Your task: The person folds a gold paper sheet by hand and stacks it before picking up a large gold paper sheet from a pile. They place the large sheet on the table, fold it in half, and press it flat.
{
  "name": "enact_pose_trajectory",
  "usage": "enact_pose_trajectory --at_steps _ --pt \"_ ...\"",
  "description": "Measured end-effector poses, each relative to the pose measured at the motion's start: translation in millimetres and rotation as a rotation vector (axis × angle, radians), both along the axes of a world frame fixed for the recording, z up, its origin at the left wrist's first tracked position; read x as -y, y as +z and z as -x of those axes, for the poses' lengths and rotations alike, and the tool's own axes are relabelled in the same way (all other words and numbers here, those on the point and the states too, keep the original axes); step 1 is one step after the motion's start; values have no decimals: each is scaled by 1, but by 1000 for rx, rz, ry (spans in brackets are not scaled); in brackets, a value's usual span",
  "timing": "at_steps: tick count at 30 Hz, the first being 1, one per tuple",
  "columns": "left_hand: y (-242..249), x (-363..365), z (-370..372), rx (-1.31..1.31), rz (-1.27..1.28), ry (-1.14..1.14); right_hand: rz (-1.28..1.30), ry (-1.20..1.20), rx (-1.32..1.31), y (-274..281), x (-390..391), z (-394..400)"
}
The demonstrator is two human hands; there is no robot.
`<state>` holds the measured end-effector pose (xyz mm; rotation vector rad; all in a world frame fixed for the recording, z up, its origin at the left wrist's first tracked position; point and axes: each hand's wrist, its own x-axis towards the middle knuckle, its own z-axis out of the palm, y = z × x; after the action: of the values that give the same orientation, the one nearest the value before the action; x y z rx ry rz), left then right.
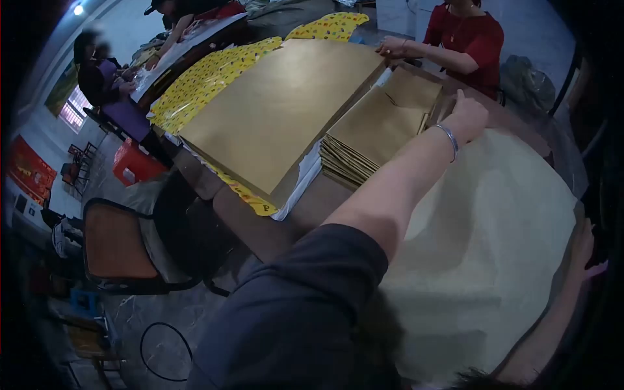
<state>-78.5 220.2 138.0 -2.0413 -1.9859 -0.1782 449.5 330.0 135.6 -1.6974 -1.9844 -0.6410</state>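
My left hand [469,117], with a silver bracelet at the wrist, reaches to the far corner of a large pale paper sheet [500,247]. Its index finger points away while the other fingers are curled at the sheet's edge. At the far right, my right hand [585,240] lies along that sheet's right edge, its fingers partly lost in shadow. Something pink [595,270] shows beside it. Just left of my left forearm is a pile of folded brown paper pieces [370,133]. Broad brown paper sheets [286,104] lie stacked beyond it.
Yellow patterned wrapping [214,78] lies under the big stack. Across the table, a person in red [465,39] has a hand at the stack's corner. Other people stand at a table at upper left. A chair [120,240] and a red stool [138,162] stand left.
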Motion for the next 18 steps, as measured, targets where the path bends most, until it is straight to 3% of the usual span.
enact_pose_trajectory --at_steps 4,6,7,9,10,12,18 --pt "-34 -14 -1 -61 201 22 158 -76 49 -90 -42 -4" --pt "-53 -24 2 -37 212 54 96 117 -244 -131 -68 -9" --pt "-66 -33 3 -17 209 73 103 111 -244 -144 -73 -8" --pt "-74 -33 5 -52 224 82 150 -34 -53 -135 -50 26" --pt "-73 -31 2 -26 240 78 149 -66 -46 -120 -27 46" --pt "-94 -46 8 15 197 75 408 -4 -191 -94 -1 81" --pt "-110 -52 12 48 169 46 276 82 -88 -124 -22 80"
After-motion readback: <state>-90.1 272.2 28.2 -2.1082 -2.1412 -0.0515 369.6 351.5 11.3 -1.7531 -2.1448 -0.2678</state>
